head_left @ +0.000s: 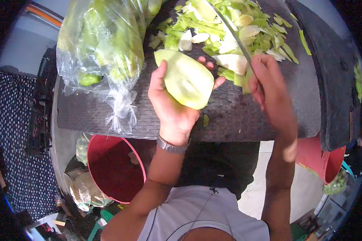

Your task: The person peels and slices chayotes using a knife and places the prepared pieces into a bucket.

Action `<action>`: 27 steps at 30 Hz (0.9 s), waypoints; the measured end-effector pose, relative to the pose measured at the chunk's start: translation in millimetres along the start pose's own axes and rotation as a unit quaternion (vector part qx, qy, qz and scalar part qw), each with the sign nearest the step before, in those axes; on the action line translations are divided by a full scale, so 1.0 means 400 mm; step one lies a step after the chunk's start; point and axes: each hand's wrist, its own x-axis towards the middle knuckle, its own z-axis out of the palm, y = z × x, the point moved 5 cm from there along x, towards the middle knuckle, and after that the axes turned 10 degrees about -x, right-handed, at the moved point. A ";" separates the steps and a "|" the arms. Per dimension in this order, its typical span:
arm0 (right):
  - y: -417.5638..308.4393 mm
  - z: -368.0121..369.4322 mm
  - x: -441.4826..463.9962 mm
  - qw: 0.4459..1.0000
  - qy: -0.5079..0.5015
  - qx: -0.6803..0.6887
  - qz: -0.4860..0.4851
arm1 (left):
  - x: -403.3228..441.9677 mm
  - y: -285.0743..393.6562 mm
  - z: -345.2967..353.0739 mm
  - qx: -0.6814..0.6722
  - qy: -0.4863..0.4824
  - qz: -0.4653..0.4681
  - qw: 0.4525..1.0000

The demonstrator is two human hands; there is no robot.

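Observation:
My left hand [175,102] cups a pale green peeled fruit [189,80] from below, thumb on one side and fingertips on the other. The fruit has a pointed end and a shallow whitish hollow along its upturned face; I cannot tell its exact kind. My right hand [267,82] is closed round a knife [237,38], its long blade slanting away to the upper left over the peelings. The blade and the fruit are apart. Behind both hands lies a heap of green and white peelings [253,30].
A knotted clear plastic bag of green produce [102,48] rests on the dark woven-pattern tabletop [88,110] at the left. Below the table's near edge stand a red tub [116,170] at left and another red container [319,160] at right. A dark panel [330,80] borders the right side.

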 end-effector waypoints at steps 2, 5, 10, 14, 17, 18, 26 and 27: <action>0.041 -0.008 0.063 0.998 0.046 0.020 0.045 | -0.008 0.013 -0.006 0.001 0.028 0.010 1.000; 0.074 -0.034 0.154 0.990 0.090 -0.059 0.090 | -0.019 0.033 -0.011 0.020 0.044 0.003 0.999; 0.090 -0.039 0.254 0.988 0.109 -0.041 0.098 | -0.041 0.048 -0.001 0.105 0.053 -0.011 0.993; 0.082 -0.017 0.241 0.986 0.079 0.072 0.130 | -0.084 0.088 0.005 0.125 0.055 -0.063 0.989; 0.102 -0.018 0.231 0.985 0.059 0.097 0.134 | -0.131 0.158 -0.004 0.224 0.054 -0.057 0.971; 0.106 -0.021 0.233 0.985 0.057 0.100 0.127 | -0.156 0.193 0.005 0.332 0.086 -0.023 0.939; 0.123 -0.031 0.231 0.984 0.114 0.041 0.129 | -0.458 0.618 -0.064 0.446 -0.037 0.189 0.874; 0.122 -0.031 0.232 0.983 0.119 0.046 0.130 | -0.513 0.694 -0.102 0.397 0.042 0.269 0.876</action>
